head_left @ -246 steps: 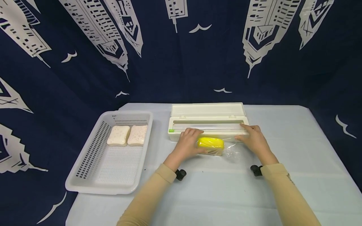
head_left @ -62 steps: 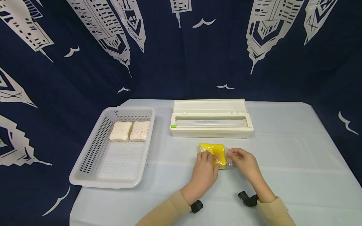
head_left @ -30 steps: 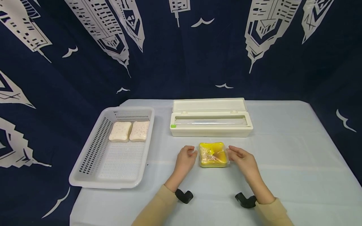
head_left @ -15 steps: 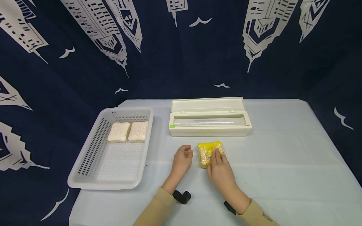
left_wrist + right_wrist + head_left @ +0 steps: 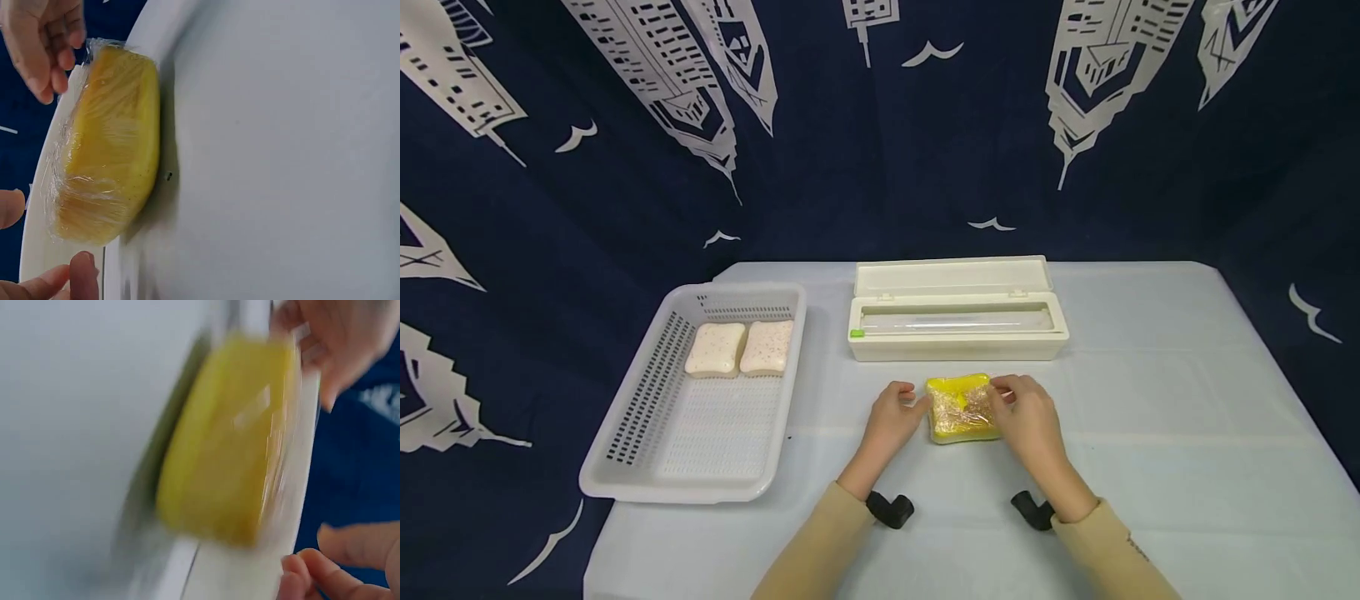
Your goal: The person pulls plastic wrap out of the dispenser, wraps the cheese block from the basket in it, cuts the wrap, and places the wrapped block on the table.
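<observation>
A yellow block shaped like a bread slice (image 5: pixel 958 417), wrapped in wrinkled clear plastic film, lies on the table between the hands. At its left edge is my left hand (image 5: pixel 891 427), fingers loosely bent; in the left wrist view its fingertips (image 5: pixel 84 275) stand close to the block's end, apart from it. My right hand (image 5: pixel 1028 421) is at the block's right edge, overlapping its corner in the head view. Its thumb (image 5: pixel 356 544) and fingers are relaxed in the blurred right wrist view, with nothing seen between them. Whether it touches the film I cannot tell.
Behind the block stands a cream cling film dispenser (image 5: pixel 958 347), lid raised, with a green slider (image 5: pixel 857 333) at its left end and a film roll inside. To the left, a white perforated basket (image 5: pixel 700 492) holds two pale speckled bread-slice-shaped blocks (image 5: pixel 716 350).
The block has moved from against the dispenser toward me and turned flat. Later my right hand pressed on its top, then drew back to its right edge. My left hand let go and stays left.
</observation>
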### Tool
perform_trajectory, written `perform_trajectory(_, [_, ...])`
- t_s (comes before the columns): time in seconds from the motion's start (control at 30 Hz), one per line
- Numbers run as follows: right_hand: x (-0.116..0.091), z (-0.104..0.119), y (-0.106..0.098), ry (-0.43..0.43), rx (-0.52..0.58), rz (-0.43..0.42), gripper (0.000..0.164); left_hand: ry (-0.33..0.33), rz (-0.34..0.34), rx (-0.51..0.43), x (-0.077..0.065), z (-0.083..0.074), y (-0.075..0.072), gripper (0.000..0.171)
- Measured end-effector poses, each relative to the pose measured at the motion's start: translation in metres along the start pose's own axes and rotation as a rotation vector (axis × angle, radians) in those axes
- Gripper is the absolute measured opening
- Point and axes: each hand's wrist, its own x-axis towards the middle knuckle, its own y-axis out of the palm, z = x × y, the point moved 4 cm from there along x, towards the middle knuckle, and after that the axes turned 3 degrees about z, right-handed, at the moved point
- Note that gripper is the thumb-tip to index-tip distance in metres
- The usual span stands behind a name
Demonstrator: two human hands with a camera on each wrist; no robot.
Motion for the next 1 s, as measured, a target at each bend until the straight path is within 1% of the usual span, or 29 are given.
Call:
perform_trajectory(0.07, [0.011,-0.015,-0.005,0.122,0.066,0.107,0.034,-0.023,0.035,0.008,0.005,-0.003,0.003,0.057])
perform_trajectory(0.17, [0.024,-0.033,-0.005,0.257,0.171,0.312,0.056,-0.048,0.084,0.051,0.01,-0.007,0.007,0.066])
perform_trajectory(0.23, [0.029,-0.041,-0.001,0.315,0.232,0.416,0.063,-0.059,0.115,0.09,0.013,-0.01,0.01,0.069])
perform_trajectory(0.3, [0.033,-0.045,0.004,0.343,0.276,0.481,0.066,-0.065,0.144,0.124,0.015,-0.011,0.012,0.069])
perform_trajectory(0.33, [0.034,-0.047,0.007,0.351,0.281,0.502,0.065,-0.071,0.157,0.123,0.016,-0.011,0.014,0.068])
perform_trajectory(0.4, [0.036,-0.049,0.013,0.353,0.265,0.529,0.063,-0.078,0.176,0.113,0.018,-0.011,0.016,0.066])
perform_trajectory(0.5, [0.037,-0.05,0.019,0.354,0.257,0.552,0.061,-0.089,0.192,0.072,0.02,-0.009,0.017,0.057])
perform_trajectory(0.63, [0.037,-0.049,0.02,0.346,0.282,0.571,0.046,-0.083,0.195,0.052,0.02,-0.01,0.017,0.047])
perform_trajectory(0.7, [0.036,-0.047,0.019,0.338,0.28,0.578,0.042,-0.068,0.195,0.055,0.019,-0.011,0.016,0.047])
perform_trajectory(0.77, [0.034,-0.043,0.016,0.322,0.275,0.575,0.045,-0.038,0.195,0.065,0.017,-0.014,0.014,0.049])
perform_trajectory(0.87, [0.027,-0.035,0.008,0.273,0.265,0.552,0.059,0.032,0.201,0.076,0.012,-0.021,0.007,0.054])
perform_trajectory(0.93, [0.021,-0.029,0.002,0.208,0.24,0.518,0.068,0.081,0.218,0.067,0.007,-0.025,0.002,0.056])
perform_trajectory(1.0, [0.014,-0.023,-0.003,0.131,0.205,0.471,0.064,0.133,0.246,0.046,0.002,-0.027,-0.003,0.053])
